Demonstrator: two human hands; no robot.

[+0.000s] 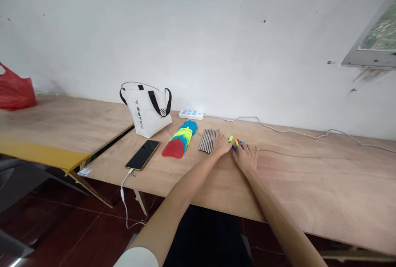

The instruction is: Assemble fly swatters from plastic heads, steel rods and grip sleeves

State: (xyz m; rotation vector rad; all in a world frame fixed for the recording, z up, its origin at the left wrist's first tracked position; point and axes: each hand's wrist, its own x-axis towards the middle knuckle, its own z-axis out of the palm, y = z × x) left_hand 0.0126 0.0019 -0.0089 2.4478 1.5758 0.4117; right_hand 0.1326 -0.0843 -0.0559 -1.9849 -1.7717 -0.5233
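My left hand [223,144] lies at the right edge of a row of thin metal tubes [206,140], fingers stretched out. Close to its thumb is a small yellow piece [230,139]. My right hand [246,158] rests with fingers apart over a cluster of small coloured pieces, among them a yellow and red one [237,141] and a blue one [234,148]. Some of these are partly hidden under the fingers. Left of the tubes, flat mesh pieces like fly swatter heads overlap in a line: a red one [173,148], with blue and yellow-green ones [185,132] behind.
A white tote bag [147,112] stands at the back left, with a phone [142,155] on a charging cable before it. Against the wall sits a power strip [191,114], its cord [278,129] running right. A red plastic bag [17,90] is on the neighbouring table.
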